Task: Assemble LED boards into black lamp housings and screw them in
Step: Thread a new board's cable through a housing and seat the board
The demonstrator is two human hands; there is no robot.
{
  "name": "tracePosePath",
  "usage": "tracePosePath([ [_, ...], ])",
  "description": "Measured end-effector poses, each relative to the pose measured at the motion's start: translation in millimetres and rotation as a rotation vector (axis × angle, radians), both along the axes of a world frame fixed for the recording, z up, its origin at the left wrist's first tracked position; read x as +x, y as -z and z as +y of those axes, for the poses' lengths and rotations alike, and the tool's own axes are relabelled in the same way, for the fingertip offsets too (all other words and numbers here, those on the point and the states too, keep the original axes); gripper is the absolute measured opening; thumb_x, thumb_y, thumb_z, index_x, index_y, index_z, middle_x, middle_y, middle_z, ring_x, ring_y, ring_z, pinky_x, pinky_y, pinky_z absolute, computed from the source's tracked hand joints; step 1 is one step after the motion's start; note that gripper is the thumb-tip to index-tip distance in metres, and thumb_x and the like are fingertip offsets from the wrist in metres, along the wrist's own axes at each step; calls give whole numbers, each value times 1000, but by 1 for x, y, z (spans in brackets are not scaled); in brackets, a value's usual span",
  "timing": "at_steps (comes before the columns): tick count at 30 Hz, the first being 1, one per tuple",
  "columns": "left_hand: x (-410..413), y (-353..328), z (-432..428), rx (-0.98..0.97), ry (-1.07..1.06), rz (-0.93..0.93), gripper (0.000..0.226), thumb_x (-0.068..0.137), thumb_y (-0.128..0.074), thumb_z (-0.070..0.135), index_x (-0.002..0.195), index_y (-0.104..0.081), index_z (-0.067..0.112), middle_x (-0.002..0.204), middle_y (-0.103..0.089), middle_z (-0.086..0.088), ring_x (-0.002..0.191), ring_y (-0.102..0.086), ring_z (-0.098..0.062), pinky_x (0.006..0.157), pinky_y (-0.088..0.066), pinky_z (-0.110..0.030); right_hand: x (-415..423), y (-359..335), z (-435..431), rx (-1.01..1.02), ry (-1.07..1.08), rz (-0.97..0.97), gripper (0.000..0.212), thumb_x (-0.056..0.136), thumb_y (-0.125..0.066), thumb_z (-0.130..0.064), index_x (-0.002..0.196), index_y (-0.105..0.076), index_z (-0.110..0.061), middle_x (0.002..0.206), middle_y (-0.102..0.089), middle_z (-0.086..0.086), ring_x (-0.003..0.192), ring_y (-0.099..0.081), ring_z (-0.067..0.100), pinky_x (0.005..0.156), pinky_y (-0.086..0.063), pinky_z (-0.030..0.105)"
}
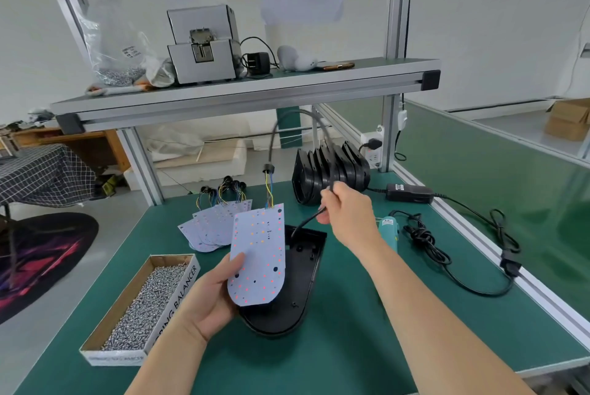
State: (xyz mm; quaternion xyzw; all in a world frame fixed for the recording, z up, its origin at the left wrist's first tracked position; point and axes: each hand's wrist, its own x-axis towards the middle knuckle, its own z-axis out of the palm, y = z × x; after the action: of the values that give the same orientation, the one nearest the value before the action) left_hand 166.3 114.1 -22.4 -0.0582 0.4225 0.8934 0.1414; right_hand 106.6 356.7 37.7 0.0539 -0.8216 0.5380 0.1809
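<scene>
My left hand [210,295] grips the lower left edge of a white LED board [259,254], held tilted above a black lamp housing [297,286] that lies open on the green mat. From the board's top, coloured wires run into a grey cable [281,126] that arches up and over to the right. My right hand [346,212] pinches that cable just above the housing's far end, where the cable passes down into the housing. A green electric screwdriver [389,230] lies to the right of the housing, partly behind my right wrist.
A cardboard box of silver screws [143,302] sits at the front left. More LED boards with wires [210,224] are fanned out behind. A stack of black housings [332,171] stands at the back. A power adapter [410,193] and coiled cord [447,244] lie on the right.
</scene>
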Motion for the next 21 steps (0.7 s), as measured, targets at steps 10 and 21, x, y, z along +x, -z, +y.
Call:
tracePosePath([
  [10,1,-12,5,58,-28,159,36,90,-53,12,120,-73,16,130,-67,-8,113,-68,-23,81,-59,-38,2,1,-5,-326,-558,-257,64,82,-51,-30,146,-48,-35,139,-57,-2,129,-51,13,112,-36,36],
  [21,7,-17,4,104,-107,116,31,89,-55,13,109,-78,17,123,-71,-8,106,-71,-25,77,-61,-39,14,37,-29,-403,-654,-472,40,72,-64,-3,107,-71,-19,101,-76,3,94,-67,19,79,-53,32],
])
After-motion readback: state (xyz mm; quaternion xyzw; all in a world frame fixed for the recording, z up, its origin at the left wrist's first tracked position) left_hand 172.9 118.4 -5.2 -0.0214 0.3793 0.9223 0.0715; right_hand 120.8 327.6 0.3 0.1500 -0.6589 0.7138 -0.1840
